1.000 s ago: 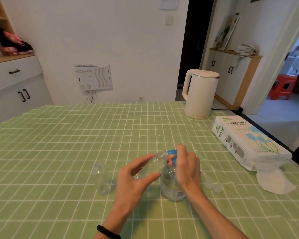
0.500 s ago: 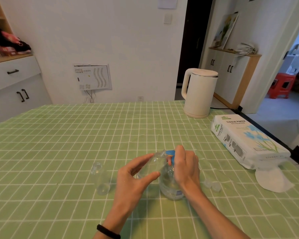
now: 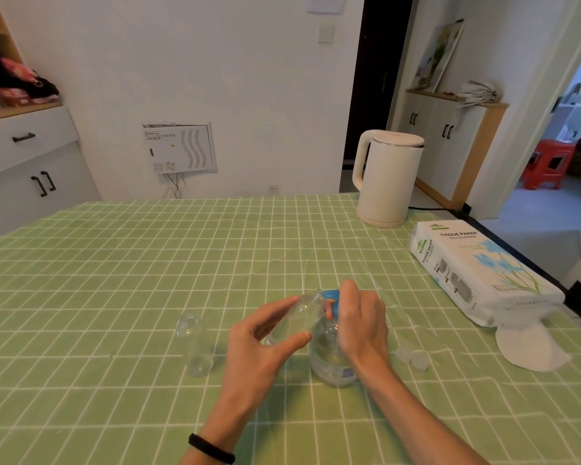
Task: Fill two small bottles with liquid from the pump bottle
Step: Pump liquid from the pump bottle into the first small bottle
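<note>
A clear pump bottle with a blue pump head stands on the green checked tablecloth. My right hand lies over the pump head, its fingers curled round it. My left hand holds a small clear bottle tilted, with its mouth up against the pump's spout. A second small clear bottle stands upright and open to the left of my left hand. Two small clear caps lie on the cloth to the right of the pump bottle.
A white electric kettle stands at the far right of the table. A pack of tissue paper lies along the right edge, with a loose tissue in front of it. The table's right edge drops to the floor.
Both hands and the bottles hold nearly the same pose. My right hand has stayed on the pump head and the small bottle has stayed at the spout.
</note>
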The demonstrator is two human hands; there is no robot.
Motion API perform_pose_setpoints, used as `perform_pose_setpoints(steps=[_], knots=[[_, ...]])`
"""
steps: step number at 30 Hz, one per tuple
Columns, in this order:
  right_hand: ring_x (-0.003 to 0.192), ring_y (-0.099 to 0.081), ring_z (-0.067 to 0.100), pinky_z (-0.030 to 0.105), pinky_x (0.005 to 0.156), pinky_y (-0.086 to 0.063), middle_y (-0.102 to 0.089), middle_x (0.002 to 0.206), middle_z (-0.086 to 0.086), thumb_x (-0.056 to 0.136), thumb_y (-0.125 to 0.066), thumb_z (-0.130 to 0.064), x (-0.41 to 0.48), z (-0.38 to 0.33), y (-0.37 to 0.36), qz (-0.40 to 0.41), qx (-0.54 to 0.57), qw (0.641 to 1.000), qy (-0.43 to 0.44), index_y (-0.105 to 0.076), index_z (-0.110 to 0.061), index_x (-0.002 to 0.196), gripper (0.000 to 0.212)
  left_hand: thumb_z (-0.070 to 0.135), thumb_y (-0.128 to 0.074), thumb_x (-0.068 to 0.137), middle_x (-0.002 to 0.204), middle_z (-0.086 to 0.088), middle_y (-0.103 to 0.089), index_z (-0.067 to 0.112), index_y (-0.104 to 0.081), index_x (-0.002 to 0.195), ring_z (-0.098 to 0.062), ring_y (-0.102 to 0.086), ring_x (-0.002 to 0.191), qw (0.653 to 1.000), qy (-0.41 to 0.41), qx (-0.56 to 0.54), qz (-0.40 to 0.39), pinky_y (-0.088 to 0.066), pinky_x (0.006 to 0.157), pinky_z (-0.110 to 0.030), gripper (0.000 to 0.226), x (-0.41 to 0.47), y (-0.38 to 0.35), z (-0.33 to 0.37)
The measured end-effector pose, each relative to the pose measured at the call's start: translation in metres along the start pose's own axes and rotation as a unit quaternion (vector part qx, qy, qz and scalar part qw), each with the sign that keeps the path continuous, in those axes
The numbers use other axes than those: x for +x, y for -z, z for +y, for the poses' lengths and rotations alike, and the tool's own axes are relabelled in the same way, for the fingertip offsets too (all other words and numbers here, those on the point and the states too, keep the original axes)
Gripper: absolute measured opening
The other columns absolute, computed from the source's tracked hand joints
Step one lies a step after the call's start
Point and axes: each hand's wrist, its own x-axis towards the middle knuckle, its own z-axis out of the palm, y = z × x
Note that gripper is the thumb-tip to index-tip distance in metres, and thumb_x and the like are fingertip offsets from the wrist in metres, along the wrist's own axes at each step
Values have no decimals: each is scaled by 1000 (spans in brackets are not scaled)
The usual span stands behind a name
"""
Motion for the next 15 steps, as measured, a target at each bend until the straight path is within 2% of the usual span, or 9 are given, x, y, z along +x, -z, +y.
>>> perform_pose_setpoints(steps=[5, 9, 13, 15], knots=[[47, -53, 6, 36, 65, -46, -61, 48, -10, 88, -22, -68, 0, 4, -3, 5, 31, 999, -29, -57, -26, 44, 71, 9, -93, 73, 121, 16, -79, 30, -76, 123, -3, -71, 120, 1000, 6, -9, 1, -51, 106, -16, 57, -2, -1, 1], [55, -64, 4, 35, 70, -46, -75, 63, -14, 89, -18, -77, 1, 7, -4, 10, 41, 999, -28, -62, -29, 43, 80, 7, -92, 76, 121, 10, -80, 26, -77, 122, -10, -73, 118, 1000, 14, -23, 2, -56, 105, -26, 53, -3, 2, 1], [72, -73, 3, 34, 77, -48, -80, 70, -13, 89, -21, -78, 0, 9, -4, 10, 68, 997, -32, -67, -31, 45, 78, 3, -89, 78, 116, 10, -81, 38, -76, 111, -7, -75, 111, 999, 22, -28, 21, -55, 91, -12, 50, -6, 5, 0], [77, -76, 8, 39, 85, -52, -80, 71, -12, 90, -23, -78, 0, 10, -4, 6, 78, 996, -32, -69, -31, 46, 79, 5, -90, 78, 116, 10, -80, 40, -74, 108, -7, -75, 110, 999, 33, -23, 30, -55, 89, -12, 50, -9, 8, -3]])
